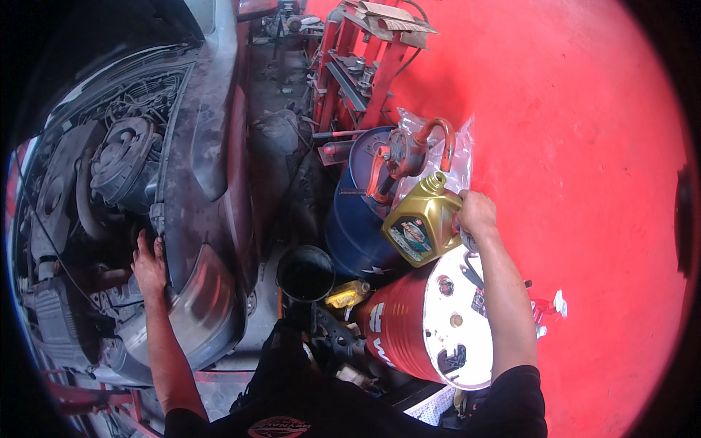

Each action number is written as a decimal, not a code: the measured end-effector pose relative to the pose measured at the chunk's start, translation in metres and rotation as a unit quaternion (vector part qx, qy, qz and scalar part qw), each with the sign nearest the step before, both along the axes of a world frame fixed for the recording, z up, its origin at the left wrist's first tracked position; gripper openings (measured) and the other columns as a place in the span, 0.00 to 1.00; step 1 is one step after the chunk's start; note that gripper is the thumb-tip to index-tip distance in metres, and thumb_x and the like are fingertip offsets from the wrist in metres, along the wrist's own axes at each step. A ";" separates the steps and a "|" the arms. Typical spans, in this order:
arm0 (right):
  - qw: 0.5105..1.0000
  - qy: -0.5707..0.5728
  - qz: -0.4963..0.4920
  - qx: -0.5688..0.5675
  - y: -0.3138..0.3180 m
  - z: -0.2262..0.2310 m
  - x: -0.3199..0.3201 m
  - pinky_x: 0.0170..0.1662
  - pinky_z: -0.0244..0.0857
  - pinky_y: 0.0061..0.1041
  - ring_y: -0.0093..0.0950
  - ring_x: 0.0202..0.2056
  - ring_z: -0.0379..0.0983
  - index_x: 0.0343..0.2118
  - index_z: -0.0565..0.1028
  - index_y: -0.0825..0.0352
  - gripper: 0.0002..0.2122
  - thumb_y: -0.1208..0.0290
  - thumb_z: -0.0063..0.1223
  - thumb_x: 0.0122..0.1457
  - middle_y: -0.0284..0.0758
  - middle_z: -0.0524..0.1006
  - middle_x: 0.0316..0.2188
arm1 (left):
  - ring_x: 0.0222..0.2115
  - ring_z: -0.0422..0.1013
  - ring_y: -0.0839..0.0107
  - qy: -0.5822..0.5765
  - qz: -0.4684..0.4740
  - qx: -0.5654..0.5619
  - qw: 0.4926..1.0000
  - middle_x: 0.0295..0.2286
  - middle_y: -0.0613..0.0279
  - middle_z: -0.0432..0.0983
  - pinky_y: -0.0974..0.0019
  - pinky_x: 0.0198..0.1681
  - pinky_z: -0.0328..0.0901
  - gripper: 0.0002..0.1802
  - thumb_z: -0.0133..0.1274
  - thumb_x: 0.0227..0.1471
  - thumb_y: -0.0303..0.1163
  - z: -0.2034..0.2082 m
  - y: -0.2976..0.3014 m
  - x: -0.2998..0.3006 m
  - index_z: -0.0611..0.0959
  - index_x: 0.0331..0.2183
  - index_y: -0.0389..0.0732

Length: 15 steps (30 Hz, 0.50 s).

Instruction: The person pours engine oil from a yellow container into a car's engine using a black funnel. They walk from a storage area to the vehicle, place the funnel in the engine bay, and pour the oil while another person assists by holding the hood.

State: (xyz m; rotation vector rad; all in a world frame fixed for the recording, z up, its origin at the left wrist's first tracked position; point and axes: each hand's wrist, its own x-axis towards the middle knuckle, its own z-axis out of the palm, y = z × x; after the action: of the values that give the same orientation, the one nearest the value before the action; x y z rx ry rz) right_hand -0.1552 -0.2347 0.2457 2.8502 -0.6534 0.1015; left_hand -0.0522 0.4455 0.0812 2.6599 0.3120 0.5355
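Note:
My right hand (477, 214) is closed round the handle of a gold plastic oil jug (431, 208). The jug's neck is uncapped and points up, just below the curved orange spout of a hand-crank drum pump (406, 150). That pump sits on top of a blue drum (358, 226). On the left, my left hand (150, 264) rests on the front edge of the car's engine bay (120, 160), near the headlight (201, 306), with its fingers stretched out and nothing in them.
A red drum with a white top (456, 339) stands close below the jug. Beside it are a black bucket (305, 273) and a yellow bottle (347, 294). A red metal stand (350, 73) is farther back. The red wall (577, 182) fills the right side.

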 end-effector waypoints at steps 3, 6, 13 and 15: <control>1.000 0.001 0.002 -0.004 0.001 0.001 0.001 0.44 0.71 0.45 0.43 0.40 0.79 0.37 0.82 0.62 0.10 0.71 0.57 0.50 0.45 0.82 0.34 | 0.52 0.68 0.38 0.003 0.001 -0.003 1.000 0.50 0.38 0.73 0.40 0.58 0.57 0.34 0.40 0.64 0.58 0.001 0.000 -0.001 0.63 0.64 0.52; 1.000 -0.002 -0.001 -0.001 0.003 0.003 0.001 0.45 0.71 0.44 0.43 0.41 0.79 0.37 0.82 0.62 0.11 0.71 0.57 0.50 0.45 0.82 0.35 | 0.52 0.68 0.38 0.002 -0.002 -0.008 1.000 0.50 0.37 0.73 0.40 0.58 0.57 0.34 0.41 0.64 0.58 0.002 -0.001 -0.001 0.63 0.64 0.52; 1.000 -0.005 -0.010 0.007 0.003 0.002 0.002 0.46 0.71 0.43 0.44 0.42 0.79 0.37 0.81 0.62 0.15 0.74 0.65 0.42 0.45 0.82 0.36 | 0.53 0.68 0.38 0.010 0.005 -0.003 1.000 0.49 0.35 0.73 0.41 0.58 0.57 0.33 0.42 0.64 0.57 0.000 0.000 0.000 0.63 0.64 0.52; 1.000 -0.004 -0.010 0.005 0.003 0.002 0.002 0.46 0.71 0.43 0.44 0.42 0.79 0.37 0.81 0.62 0.15 0.74 0.64 0.42 0.45 0.82 0.36 | 0.53 0.68 0.38 0.008 0.004 -0.003 1.000 0.50 0.35 0.72 0.41 0.59 0.57 0.33 0.42 0.64 0.56 0.000 0.001 0.000 0.63 0.64 0.52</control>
State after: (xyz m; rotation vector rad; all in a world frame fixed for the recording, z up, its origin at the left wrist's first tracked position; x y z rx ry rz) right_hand -0.1529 -0.2319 0.2472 2.8539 -0.6853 0.1083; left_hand -0.0520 0.4463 0.0810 2.6599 0.3274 0.5163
